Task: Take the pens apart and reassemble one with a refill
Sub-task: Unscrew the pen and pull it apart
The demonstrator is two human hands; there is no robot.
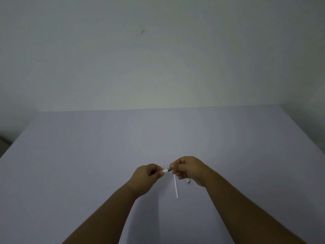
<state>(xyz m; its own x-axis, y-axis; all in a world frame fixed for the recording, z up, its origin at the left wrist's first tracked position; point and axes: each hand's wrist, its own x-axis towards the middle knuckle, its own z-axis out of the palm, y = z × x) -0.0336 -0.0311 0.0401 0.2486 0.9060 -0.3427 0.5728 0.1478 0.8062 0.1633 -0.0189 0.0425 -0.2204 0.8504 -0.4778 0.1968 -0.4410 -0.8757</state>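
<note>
Both my hands meet above the middle of the pale lilac table (88, 155), holding one pen (166, 170) between them. My left hand (149, 175) pinches the pen's white end. The darker grey end disappears into the fingers of my right hand (190, 169). Only a short stretch of the pen shows between the two hands. A thin white refill (175, 186) lies on the table just below the hands, pointing toward me. A small white pen part (187, 181) with a dark tip sticks out under my right palm; whether that hand holds it I cannot tell.
A plain grey-white wall (158, 59) rises behind the table's far edge. The table's left edge runs diagonally past a dark gap (5, 140) at the far left. My two bare forearms reach in from the bottom of the view.
</note>
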